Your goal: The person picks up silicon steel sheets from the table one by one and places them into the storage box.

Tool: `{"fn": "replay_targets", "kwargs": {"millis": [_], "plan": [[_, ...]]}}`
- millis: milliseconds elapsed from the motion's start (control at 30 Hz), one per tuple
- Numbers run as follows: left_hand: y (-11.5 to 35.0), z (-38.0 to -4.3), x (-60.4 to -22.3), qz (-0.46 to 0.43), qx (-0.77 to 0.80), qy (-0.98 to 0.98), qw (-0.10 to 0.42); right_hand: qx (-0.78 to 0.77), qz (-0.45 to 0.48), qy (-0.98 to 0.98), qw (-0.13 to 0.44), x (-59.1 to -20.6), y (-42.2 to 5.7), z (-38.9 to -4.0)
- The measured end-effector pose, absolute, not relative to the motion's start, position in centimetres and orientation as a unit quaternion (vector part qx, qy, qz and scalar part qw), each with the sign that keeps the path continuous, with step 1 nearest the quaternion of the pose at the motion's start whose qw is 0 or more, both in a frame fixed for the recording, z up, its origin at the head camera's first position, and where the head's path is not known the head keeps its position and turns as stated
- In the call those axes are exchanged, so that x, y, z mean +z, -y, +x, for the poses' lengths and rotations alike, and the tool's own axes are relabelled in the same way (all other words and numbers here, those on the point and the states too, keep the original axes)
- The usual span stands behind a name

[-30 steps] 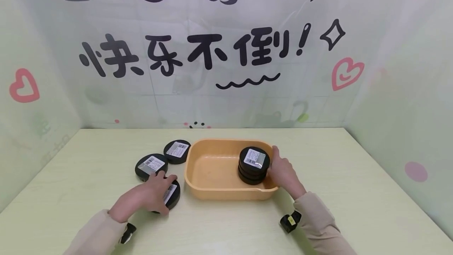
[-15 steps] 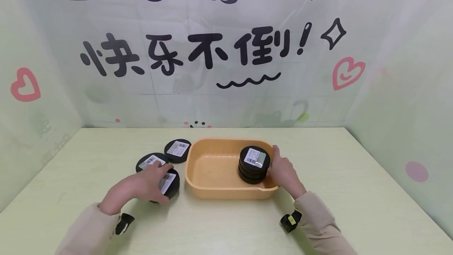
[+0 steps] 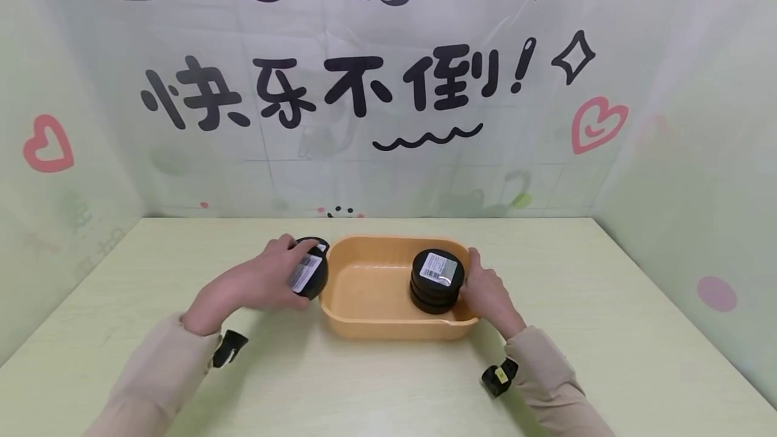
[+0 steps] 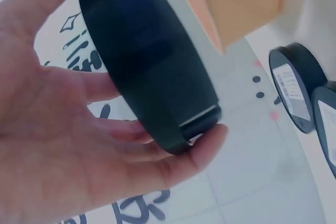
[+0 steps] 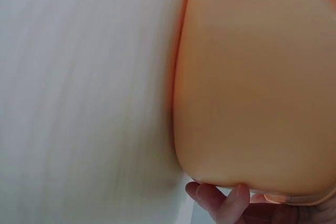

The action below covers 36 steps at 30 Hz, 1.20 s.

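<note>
A flat black round case [image 3: 313, 278] with a white barcode label is in my left hand [image 3: 264, 282], tilted, near the left end of the orange plastic basin [image 3: 364, 295]. In the left wrist view, thumb and fingers grip the edge of this case [image 4: 152, 61]. My right hand [image 3: 487, 294] holds the basin's right end; in the right wrist view its fingers [image 5: 239, 198] curl at the rim. Inside the basin, at the right, stands a stack of similar black cases [image 3: 436, 282]. In the head view, my left hand largely hides the loose cases behind it.
Two more labelled cases, one nearer [image 4: 291, 90] and one at the frame edge [image 4: 326, 124], show in the left wrist view. A printed backdrop [image 3: 340, 174] rises behind the pale wooden table [image 3: 376, 390]. Each wrist carries a black camera, such as the right one [image 3: 499, 377].
My left hand has lifted the nearest case from the table and carried it up and right toward the basin. My right hand has stayed on the basin's end.
</note>
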<state>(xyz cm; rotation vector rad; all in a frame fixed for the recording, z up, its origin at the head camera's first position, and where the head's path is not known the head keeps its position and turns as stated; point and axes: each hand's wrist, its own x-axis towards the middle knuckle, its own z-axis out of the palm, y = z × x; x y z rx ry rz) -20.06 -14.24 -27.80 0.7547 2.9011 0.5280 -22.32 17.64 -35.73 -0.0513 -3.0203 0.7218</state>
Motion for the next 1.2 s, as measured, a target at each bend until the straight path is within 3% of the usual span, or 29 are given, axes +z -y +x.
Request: {"fn": "replay_targets", "kwargs": {"millis": [567, 800, 1200], "plan": [[9.3, -22.8, -28.9, 0.291, 0.169, -0.941, 0.044, 0.226, -0.008, 0.974, 0.014, -35.5, -17.6, -22.6], [7.8, -23.9, -30.2, 0.303, 0.157, -0.94, 0.019, 0.227, -0.016, 0.974, 0.01, -35.5, -17.6, -22.6], [6.6, -25.0, -32.1, 0.285, 0.15, -0.946, 0.035, 0.222, -0.021, 0.975, 0.008, -35.6, -17.6, -22.7]]}}
